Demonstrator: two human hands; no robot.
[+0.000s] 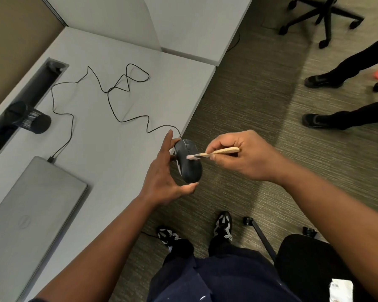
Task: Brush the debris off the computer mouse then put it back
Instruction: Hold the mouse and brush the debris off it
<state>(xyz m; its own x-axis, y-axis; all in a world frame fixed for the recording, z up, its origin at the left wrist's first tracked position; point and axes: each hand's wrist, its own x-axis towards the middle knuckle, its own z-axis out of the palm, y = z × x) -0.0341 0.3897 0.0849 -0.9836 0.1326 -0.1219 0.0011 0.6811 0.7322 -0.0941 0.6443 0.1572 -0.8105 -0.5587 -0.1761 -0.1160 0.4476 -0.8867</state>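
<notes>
A black wired computer mouse (189, 165) is held off the desk's right edge, above the carpet. My left hand (164, 179) grips it from the left, thumb under its rear end and fingers behind its front. My right hand (242, 155) pinches a small wooden-handled brush (218, 152), whose pale bristle tip touches the top of the mouse. The mouse's black cable (109, 94) loops across the grey desk (109, 149) and runs to the laptop.
A closed silver laptop (28, 219) lies at the desk's near left. A black cylinder (34, 120) lies beside the cable slot (28, 94). Office chairs (323, 16) and another person's legs (345, 94) stand on the carpet to the right.
</notes>
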